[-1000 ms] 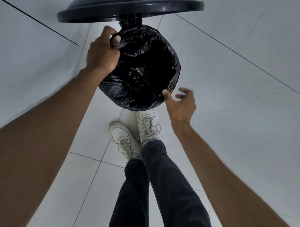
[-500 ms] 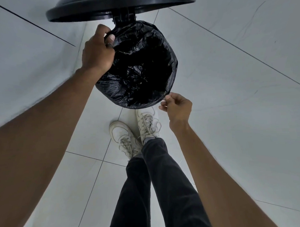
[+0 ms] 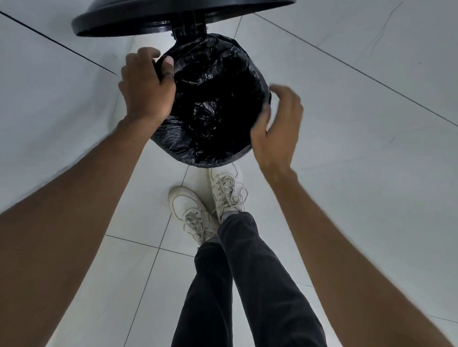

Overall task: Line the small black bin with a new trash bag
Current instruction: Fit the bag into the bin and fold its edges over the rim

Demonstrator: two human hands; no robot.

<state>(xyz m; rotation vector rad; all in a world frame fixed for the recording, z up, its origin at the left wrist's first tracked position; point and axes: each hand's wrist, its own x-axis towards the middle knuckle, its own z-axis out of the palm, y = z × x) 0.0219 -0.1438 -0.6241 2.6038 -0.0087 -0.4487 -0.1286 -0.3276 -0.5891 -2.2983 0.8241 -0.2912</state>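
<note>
Head view shows the trash bag (image 3: 215, 106) already draped over the small black bin (image 3: 196, 159), whose lid (image 3: 183, 8) is tipped open. Left hand (image 3: 147, 88) pinches the film over the rim to anchor it; right hand (image 3: 278, 125), fingers spread and blurred, cups the opposite edge, likely to smooth it down.

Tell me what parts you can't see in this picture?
All in the head view:
- Bin body: wrapped by the bag.
- Bag bottom: too dark to see.
- Lid: top cut off by the upper edge.
- Right hand: blurred, so its touch on the bag is unclear.
- Left hand: its fingertips curl under the bag's edge.
</note>
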